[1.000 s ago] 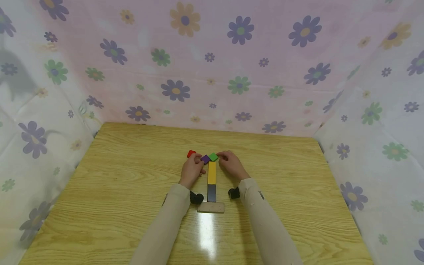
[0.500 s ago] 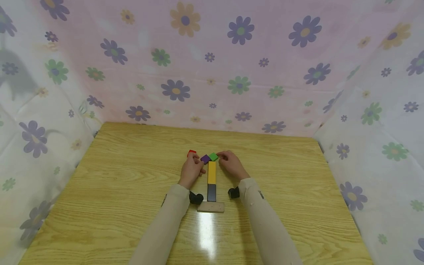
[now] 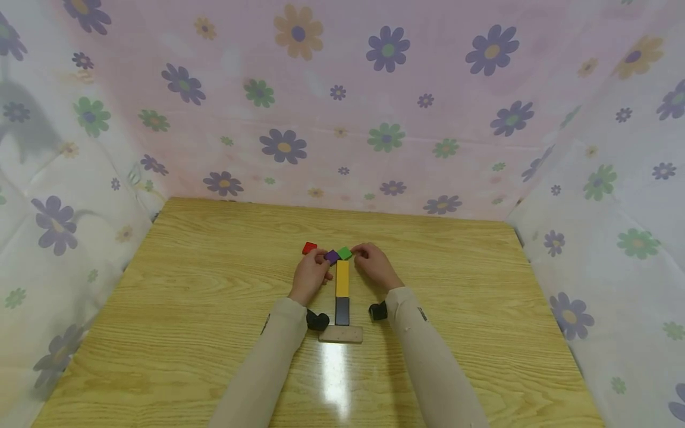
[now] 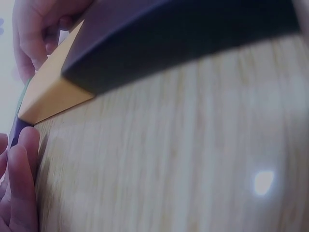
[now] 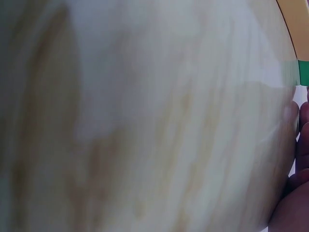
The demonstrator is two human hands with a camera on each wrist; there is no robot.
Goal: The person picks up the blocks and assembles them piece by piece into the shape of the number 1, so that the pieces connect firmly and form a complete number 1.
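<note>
In the head view, flat blocks lie on the wood-grain table. A purple block (image 3: pixel 332 257) and a green block (image 3: pixel 345 254) meet at the far end of an upright yellow-topped line: a yellow block (image 3: pixel 342 279), then a dark grey block (image 3: pixel 342 311), then a crosswise beige block (image 3: pixel 340 334). My left hand (image 3: pixel 310 277) has its thumb and index fingertips at the purple block's left side. From the right, my right hand (image 3: pixel 376 267) keeps its index fingertip at the green block's corner. The right wrist view catches only the edge of the green block (image 5: pixel 304 72).
A red block (image 3: pixel 309 247) lies just beyond my left fingers. Black wrist cameras stick out inward from both sleeves, the left one (image 3: pixel 318 321) close to the beige block. Flowered cloth (image 3: pixel 342 119) stands behind the wooden table (image 3: pixel 214 279) and along both sides.
My left index finger rose over the red block half a second ago and has come back down beside the purple block. The right hand and the other blocks look unmoved.
</note>
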